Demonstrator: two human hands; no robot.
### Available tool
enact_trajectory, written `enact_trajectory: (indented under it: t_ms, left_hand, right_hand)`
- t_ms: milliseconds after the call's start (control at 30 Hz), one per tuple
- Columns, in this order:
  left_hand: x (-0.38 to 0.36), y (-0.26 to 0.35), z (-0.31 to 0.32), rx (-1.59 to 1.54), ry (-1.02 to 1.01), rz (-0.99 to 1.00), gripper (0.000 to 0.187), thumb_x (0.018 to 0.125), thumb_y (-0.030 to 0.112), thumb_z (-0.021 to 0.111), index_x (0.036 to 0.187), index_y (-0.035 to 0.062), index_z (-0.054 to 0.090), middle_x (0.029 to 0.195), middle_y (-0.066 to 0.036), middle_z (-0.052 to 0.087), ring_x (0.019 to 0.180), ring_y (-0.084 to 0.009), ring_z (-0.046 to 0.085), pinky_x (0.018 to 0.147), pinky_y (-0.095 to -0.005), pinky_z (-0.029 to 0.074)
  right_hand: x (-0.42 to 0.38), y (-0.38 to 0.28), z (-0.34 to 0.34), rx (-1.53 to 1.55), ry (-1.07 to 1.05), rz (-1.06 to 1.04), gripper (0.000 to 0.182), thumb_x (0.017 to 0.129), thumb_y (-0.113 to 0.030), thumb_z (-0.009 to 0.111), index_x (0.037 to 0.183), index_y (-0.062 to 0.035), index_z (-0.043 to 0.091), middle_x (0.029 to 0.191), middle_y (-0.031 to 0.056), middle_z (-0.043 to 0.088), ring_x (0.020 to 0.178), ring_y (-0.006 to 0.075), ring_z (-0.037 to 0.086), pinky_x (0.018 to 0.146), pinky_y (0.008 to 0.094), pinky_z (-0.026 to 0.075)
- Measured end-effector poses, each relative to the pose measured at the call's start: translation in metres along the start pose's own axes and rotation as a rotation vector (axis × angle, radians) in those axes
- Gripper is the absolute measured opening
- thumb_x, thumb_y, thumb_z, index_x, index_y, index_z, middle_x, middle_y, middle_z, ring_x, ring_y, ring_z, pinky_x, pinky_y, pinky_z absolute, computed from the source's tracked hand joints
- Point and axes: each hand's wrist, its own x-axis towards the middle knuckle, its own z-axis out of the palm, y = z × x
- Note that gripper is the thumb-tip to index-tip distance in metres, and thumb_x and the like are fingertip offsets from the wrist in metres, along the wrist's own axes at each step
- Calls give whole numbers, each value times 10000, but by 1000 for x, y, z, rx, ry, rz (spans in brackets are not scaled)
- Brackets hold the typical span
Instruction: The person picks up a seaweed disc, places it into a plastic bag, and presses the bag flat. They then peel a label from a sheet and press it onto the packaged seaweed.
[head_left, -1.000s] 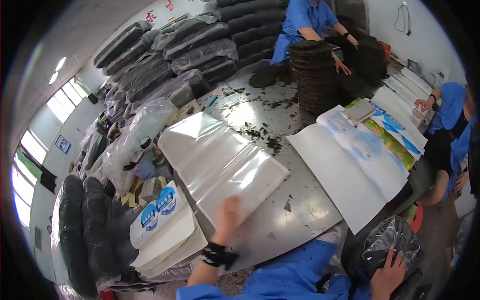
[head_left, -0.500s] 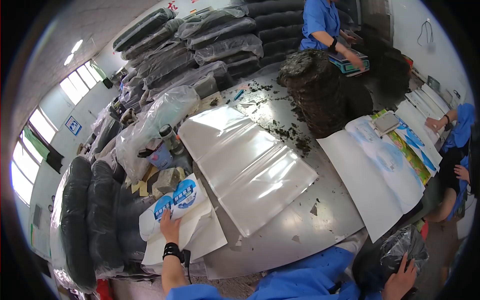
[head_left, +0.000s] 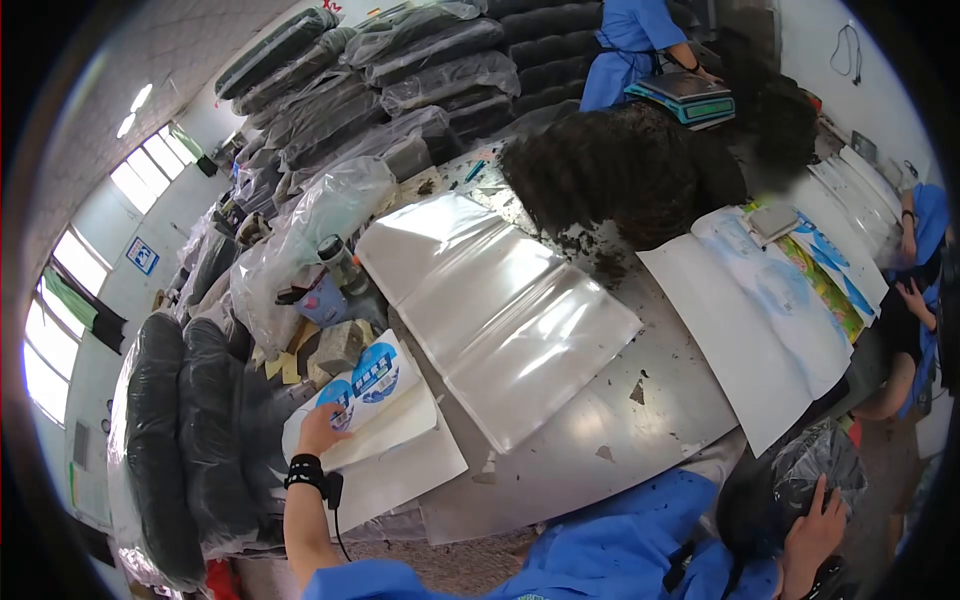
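Note:
My left hand (head_left: 322,432) lies on several white paper sheets (head_left: 415,468) with blue printed lettering, its fingers stretched over the upper sheet. Beneath the fingertips, part of the blue print is covered. At the lower right, my right hand (head_left: 815,535) rests against a black bundle (head_left: 800,465) in clear plastic, fingers extended along its side. What lies under that bundle is hidden. Between my hands, a flat stack of clear plastic bags (head_left: 510,315) covers much of the metal table (head_left: 590,430).
A tall dark pile (head_left: 610,170) leans left over the table, blurred. Behind it a co-worker (head_left: 640,40) stands at a teal scale (head_left: 690,100). Printed sheets (head_left: 750,320) lie at right, near another person's arm (head_left: 908,235). A stone block (head_left: 340,345) and blue cup (head_left: 322,300) stand left.
The dark pile has tipped from upright toward the left. The co-worker's hand has drawn back, and a dark flat piece now shows on the scale. My left hand has shifted down the paper.

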Motion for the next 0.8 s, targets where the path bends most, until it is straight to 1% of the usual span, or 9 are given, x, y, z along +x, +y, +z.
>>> enact_trajectory:
  t_ms: [133,200,233,367,467,533,600,733,800]
  left_hand:
    - [-4,-25,10,-15,125,39,303,646,134,800,935,94,719,899,-131,693,864,-320,650,754,-399,507]
    - [0,-42,1,-159,-113,-238,235,668,116,782,888,54,724,853,-149,701,770,-289,679,677,-369,525]
    - [5,-46,-4,-104,-87,-173,222,663,120,790,850,20,723,821,-156,706,701,-266,690,625,-351,530]
    - [-3,-22,-8,-134,-133,-122,343,591,150,838,888,22,724,880,-137,716,792,-274,687,733,-352,532]
    - [-21,1,10,-114,64,-150,299,634,155,806,899,37,733,949,-148,708,841,-293,675,774,-362,523]
    - [-18,-42,16,-188,118,-92,236,679,152,769,878,32,729,901,-153,706,764,-305,675,732,-375,526]
    - [-2,-82,1,-82,-78,-102,205,724,138,728,874,-1,715,832,-145,704,648,-261,673,635,-364,536]
    - [41,-90,-77,-470,-191,-566,124,792,54,661,840,-60,675,693,-95,639,597,-175,645,544,-315,572]
    - [56,-80,-100,-472,-224,-551,109,804,59,655,839,-44,664,704,-94,634,603,-184,646,552,-318,576]
  right_hand:
    - [-5,-1,8,-5,46,13,792,676,-57,540,1450,-100,381,1322,293,453,1119,454,465,928,501,404]
    - [-4,1,7,-14,63,2,790,674,-56,541,1447,-99,387,1317,295,457,1117,454,465,923,498,407]
    - [-3,1,7,-8,66,-4,791,675,-55,541,1449,-101,383,1324,294,452,1118,454,465,926,498,405]
    - [-1,0,7,7,43,-1,789,684,-50,541,1454,-105,376,1344,288,440,1122,459,462,941,496,396]
    - [-7,-2,12,-70,111,4,795,678,-70,560,1451,-91,376,1354,279,436,1104,420,466,923,465,393]
    - [-8,-3,9,-49,89,13,790,681,-73,558,1450,-91,378,1353,279,437,1102,418,467,918,463,393]
    - [-4,-1,6,-36,85,9,784,684,-76,556,1449,-91,380,1353,280,438,1100,417,468,914,462,393]
    - [0,-7,0,10,23,29,788,691,-63,557,1455,-112,374,1365,277,427,1123,428,459,953,475,376]
    - [0,-8,-2,35,-18,65,800,692,-42,555,1464,-133,363,1370,275,423,1146,445,448,990,493,364]
